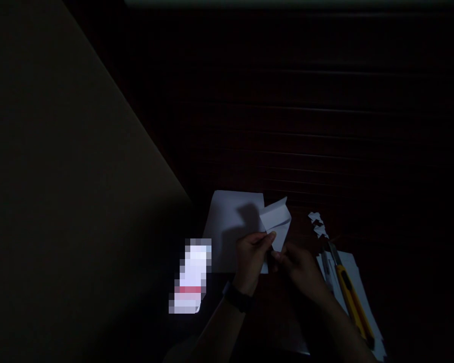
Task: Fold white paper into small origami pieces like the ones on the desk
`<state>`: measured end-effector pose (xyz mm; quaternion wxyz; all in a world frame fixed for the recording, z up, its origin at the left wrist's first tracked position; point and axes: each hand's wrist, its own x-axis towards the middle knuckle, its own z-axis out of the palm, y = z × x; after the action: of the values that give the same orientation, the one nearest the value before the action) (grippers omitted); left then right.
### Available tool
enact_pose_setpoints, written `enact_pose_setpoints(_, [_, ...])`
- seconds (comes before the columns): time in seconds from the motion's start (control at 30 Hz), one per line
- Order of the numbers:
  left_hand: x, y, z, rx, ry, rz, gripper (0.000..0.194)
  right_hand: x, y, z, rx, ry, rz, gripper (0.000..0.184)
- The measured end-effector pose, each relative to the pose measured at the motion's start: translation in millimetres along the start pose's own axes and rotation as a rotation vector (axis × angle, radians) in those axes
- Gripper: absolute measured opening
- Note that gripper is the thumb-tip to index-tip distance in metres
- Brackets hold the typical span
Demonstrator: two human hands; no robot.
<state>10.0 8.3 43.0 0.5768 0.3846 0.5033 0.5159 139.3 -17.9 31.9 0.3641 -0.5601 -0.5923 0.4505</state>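
Dim light is covering the room, with a plain, dull wall (60, 176) filling the left side and a dark, reddish grooved surface (306, 111) stretching across the back. Below it, the dark bench (276, 312) is carrying the things. A large white sheet (230, 217) is lying flat behind the left grip (249, 254) and catching a shadow, while a stack of white paper (363, 287) is resting to the right of the right grip (300, 264). A yellow cutter (350, 297) is lying lengthwise on that stack with its blade pointing away from the person, and a slim object (327, 267), too dark to make out, is lying beside it. A bright, pixelated screen (191, 277) is glowing left of the left forearm. The folded paper (278, 222) is standing up out of both grips, tilting, its wider end upward and just beside the large sheet's right edge as seen. The left grip is closing thumb and fingers on its lower left edge; the right grip is pinching its lower tip. A dark wristband (239, 297) is circling the left wrist. Small folded white pieces (318, 224) are lying just beyond the cutter's blade
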Motion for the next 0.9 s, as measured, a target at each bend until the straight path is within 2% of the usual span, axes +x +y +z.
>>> enact_pose_setpoints(0.17, [1.7,-5.4,-1.8,0.024,-0.029,-0.036,0.027,4.3,2.4,-9.5,0.139,0.088,0.123,0.027])
enact_pose_setpoints(0.33, [1.6,-10.0,-1.9,0.068,-0.052,-0.033,0.026,5.0,7.8,-12.4,0.235,0.104,0.241,0.03])
enact_pose_setpoints(0.47, [2.7,-9.9,-2.9,0.088,-0.051,-0.037,0.028,4.9,11.2,-10.9,0.34,0.063,0.26,0.028])
enact_pose_setpoints(0.7, [1.2,-9.0,-2.4,0.056,-0.055,-0.054,0.028,4.8,12.9,-8.7,0.394,0.034,0.263,0.028])
enact_pose_setpoints(0.9, [1.0,-6.2,-2.3,0.064,-0.032,-0.085,0.028,3.3,10.8,-10.9,0.348,-0.024,0.216,0.03])
